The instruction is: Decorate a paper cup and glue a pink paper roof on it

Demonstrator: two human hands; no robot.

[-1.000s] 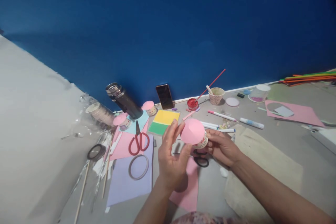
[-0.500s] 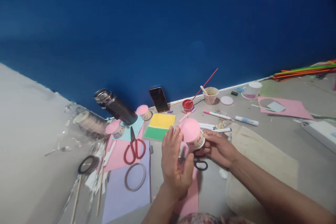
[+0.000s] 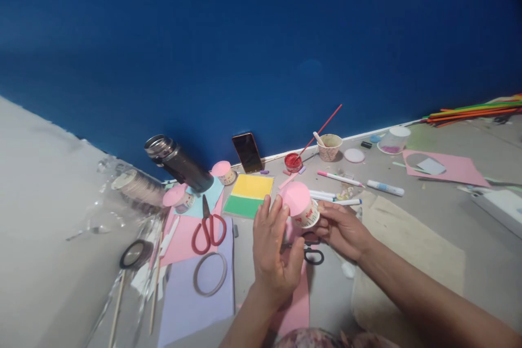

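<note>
A small printed paper cup (image 3: 308,217) with a pink paper disc (image 3: 296,198) over one end is held tilted above the table. My right hand (image 3: 340,229) pinches its rim from the right. On the other side, my left hand (image 3: 272,255) is open, its fingers stretched upward close by the pink disc; whether they touch it I cannot tell. Black-handled scissors (image 3: 314,257) lie below the cup, their blades mostly hidden. Pink paper (image 3: 299,299) shows beneath my left hand and wrist.
Left lie red-handled scissors (image 3: 209,227), a tape ring (image 3: 210,274) and lilac paper (image 3: 191,315). Two pink-topped cups (image 3: 223,172) stand near a steel flask (image 3: 179,163). Behind are a phone (image 3: 247,152), a red paint pot (image 3: 293,162) and markers (image 3: 341,178). Beige cloth (image 3: 411,261) lies right.
The cup has tipped slightly and risen a little in my right hand, showing more of its printed side. My left hand stays open beside it, nearly unmoved.
</note>
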